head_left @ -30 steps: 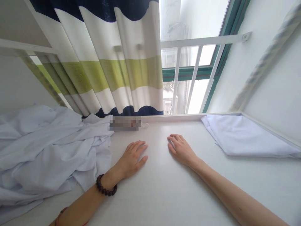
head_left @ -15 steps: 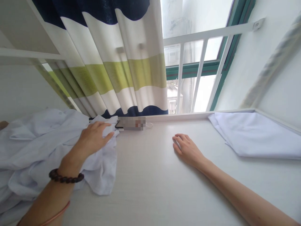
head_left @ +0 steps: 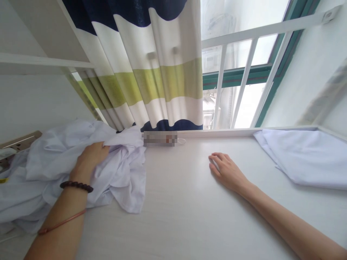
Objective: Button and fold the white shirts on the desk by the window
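White cloth heap (head_left: 56,166): spread from 8 to 9 o'clock in the view, loosely crumpled on the white tabletop (head_left: 168,191), with one pointed flap toward the centre.

Left hand (head_left: 93,157): at 9 o'clock, slightly low, palm down on the heap. Back of hand visible; fingers pass under a raised fold, fingertips hidden. How far they are closed, and whether they pinch the fabric, cannot be told. Wrist carries a dark beaded bracelet (head_left: 77,186); reddish cord (head_left: 62,222) on the forearm.

Right hand (head_left: 226,171): at 4 o'clock, resting on the tabletop, palm down. Fingers slightly bent, thumb a little apart from them; partly open, nothing held. Well apart from both cloths.

Folded white cloth (head_left: 309,155): 3 o'clock, a little low, flat near the raised lip (head_left: 225,134) along the far edge of the tabletop.

Pixelated item (head_left: 159,139): just below centre, beside the far edge, between heap and right hand; identity obscured. Thin white loop (head_left: 185,141) at its 3 o'clock side.

Surroundings: power strip (head_left: 28,141) at 9 o'clock, beside the heap; navy, cream and green striped curtain (head_left: 130,86) at 11 o'clock; white railing (head_left: 260,31) at 1 to 2 o'clock, with green window frame (head_left: 252,75) behind.
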Demonstrator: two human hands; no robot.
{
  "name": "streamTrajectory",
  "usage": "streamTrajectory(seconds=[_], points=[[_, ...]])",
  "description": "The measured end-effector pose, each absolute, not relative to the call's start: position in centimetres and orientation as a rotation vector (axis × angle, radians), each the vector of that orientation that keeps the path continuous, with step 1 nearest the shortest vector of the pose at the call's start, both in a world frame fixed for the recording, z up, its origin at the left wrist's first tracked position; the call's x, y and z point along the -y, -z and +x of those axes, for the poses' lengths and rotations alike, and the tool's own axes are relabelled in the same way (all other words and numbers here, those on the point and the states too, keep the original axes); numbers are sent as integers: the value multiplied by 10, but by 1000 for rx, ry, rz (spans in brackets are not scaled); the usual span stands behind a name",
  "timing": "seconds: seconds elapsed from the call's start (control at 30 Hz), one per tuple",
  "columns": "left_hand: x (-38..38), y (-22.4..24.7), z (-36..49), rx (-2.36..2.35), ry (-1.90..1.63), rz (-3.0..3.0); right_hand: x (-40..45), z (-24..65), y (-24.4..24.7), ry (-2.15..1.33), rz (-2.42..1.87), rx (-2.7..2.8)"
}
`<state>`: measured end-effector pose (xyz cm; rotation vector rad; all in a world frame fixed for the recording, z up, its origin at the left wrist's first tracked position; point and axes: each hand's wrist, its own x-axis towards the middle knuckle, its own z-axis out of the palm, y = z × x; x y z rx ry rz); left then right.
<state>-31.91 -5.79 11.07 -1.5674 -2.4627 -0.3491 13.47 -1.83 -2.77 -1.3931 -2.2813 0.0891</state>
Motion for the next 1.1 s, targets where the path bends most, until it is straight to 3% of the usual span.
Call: streamTrajectory(seconds=[0.13,0.23,0.43,0.5,0.63,0.77,0.9,1.1], points=[[72,-134,-313,2482,462,-1273,18,135,29,-78,-1391,2279],[81,-139,-305,2375,539,-1383,17,135,30,-78,-1386,2283],[94,-137,-262,2111,154,-2406,18,136,30,-67,-1380,2278],[90,-128,-246,2224,5,-2611,19,136,30,-64,-1383,2283],[68,-91,-238,2516,-178,-2423,18,136,31,-37,-1390,2283],[52,-67,-249,2561,-114,-2286,17,136,31,-24,-1385,2288],[51,-72,-252,2726,212,-2282,17,136,31,-55,-1390,2285],[53,-73,-253,3134,1323,-1779,18,136,31,-54,-1375,2267]])
